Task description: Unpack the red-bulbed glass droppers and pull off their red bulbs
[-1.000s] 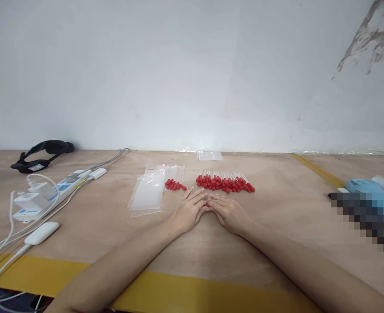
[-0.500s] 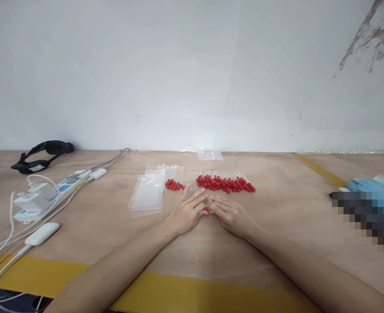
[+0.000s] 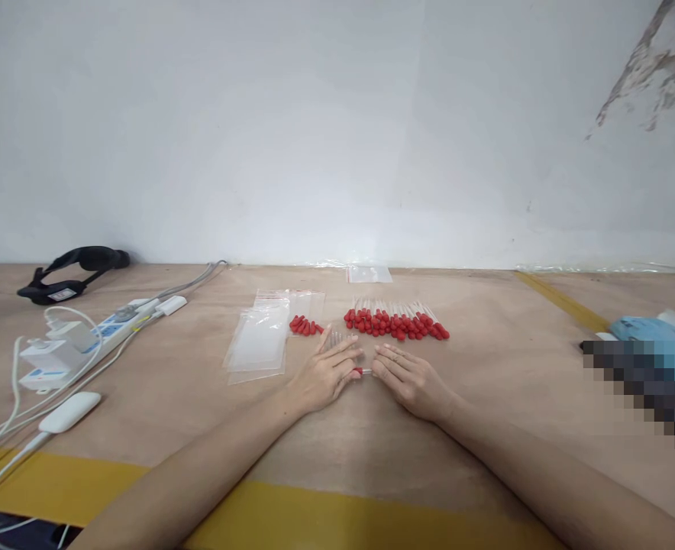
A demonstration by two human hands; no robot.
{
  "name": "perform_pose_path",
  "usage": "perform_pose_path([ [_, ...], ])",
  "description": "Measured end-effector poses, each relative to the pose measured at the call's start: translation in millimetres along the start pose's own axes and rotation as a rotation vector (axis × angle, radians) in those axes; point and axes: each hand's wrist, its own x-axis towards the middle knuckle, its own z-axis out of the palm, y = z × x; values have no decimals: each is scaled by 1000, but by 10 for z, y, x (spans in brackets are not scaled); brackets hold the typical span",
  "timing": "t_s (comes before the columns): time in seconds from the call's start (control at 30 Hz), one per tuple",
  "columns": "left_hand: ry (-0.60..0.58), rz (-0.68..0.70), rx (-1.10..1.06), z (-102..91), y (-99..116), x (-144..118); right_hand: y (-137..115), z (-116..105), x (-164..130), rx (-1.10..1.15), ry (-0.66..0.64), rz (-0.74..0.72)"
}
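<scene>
My left hand (image 3: 326,371) and my right hand (image 3: 409,374) rest close together on the wooden table (image 3: 486,397), fingertips pinching a small dropper with a red bulb (image 3: 361,371) between them. A thin clear tube shows by my left fingers. Just beyond the hands lies a row of several red-bulb droppers (image 3: 395,323). A smaller cluster of loose red bulbs (image 3: 305,327) lies to its left, on a clear bag. A stack of clear plastic zip bags (image 3: 259,344) sits left of my left hand.
A white power strip with plugs and cables (image 3: 74,344) lies at the left, a black headband device (image 3: 71,273) behind it. One more clear bag (image 3: 368,273) lies by the wall. Blue items (image 3: 647,328) sit at the right. Yellow tape (image 3: 337,516) marks the near edge.
My hands have slid slightly toward me and parted a little, so the red-bulb dropper held between the fingertips now shows.
</scene>
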Motion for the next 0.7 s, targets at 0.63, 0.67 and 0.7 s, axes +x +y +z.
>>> perform_pose_path([
  [0.63,225,-711,-3,-136,-715,-89,-72,182,197,245,-445,686],
  [0.67,221,-709,6,-115,-721,-78,-84,183,236,232,-449,681],
  [0.7,208,-701,15,-94,-727,-71,-97,181,277,224,-451,680],
])
